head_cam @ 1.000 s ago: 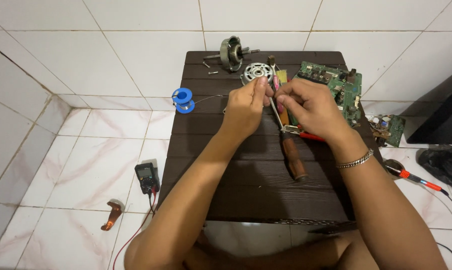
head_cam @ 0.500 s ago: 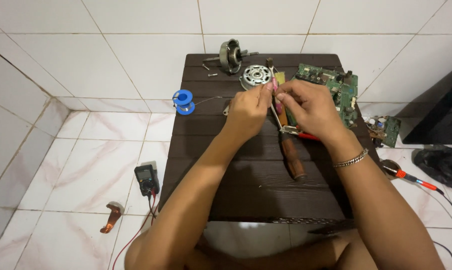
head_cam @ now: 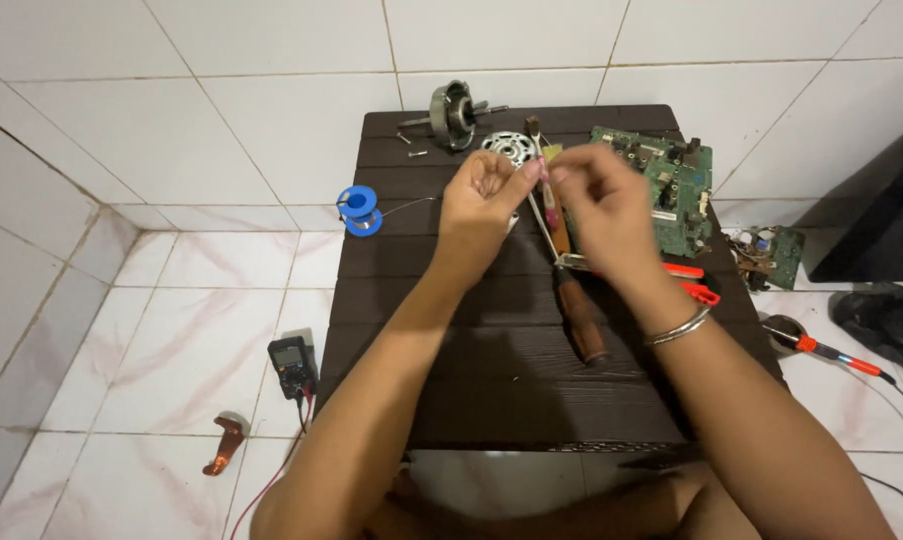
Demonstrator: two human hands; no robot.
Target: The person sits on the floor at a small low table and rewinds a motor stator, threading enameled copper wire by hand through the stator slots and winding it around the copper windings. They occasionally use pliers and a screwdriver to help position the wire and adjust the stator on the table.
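My left hand (head_cam: 481, 195) and my right hand (head_cam: 603, 205) meet fingertip to fingertip above the far half of a dark brown slatted table (head_cam: 491, 390). Both pinch a small pink piece (head_cam: 544, 172); what it is cannot be told. A thin metal tool (head_cam: 543, 222) slants down from under the fingers toward a brown-handled screwdriver (head_cam: 579, 320) lying on the table. Red-handled pliers (head_cam: 689, 282) lie just right of my right wrist, which wears a metal bangle.
A green circuit board (head_cam: 676, 185), a round silver motor part (head_cam: 506, 148) and a grey motor housing (head_cam: 453, 112) sit at the table's far edge. A blue solder spool (head_cam: 358, 208), multimeter (head_cam: 291, 362), copper bracket (head_cam: 226, 445), soldering iron (head_cam: 821, 347) and small board (head_cam: 771, 252) lie on the tiled floor.
Both hands stay pinched together at the same spot over the table; only the fingers shift slightly.
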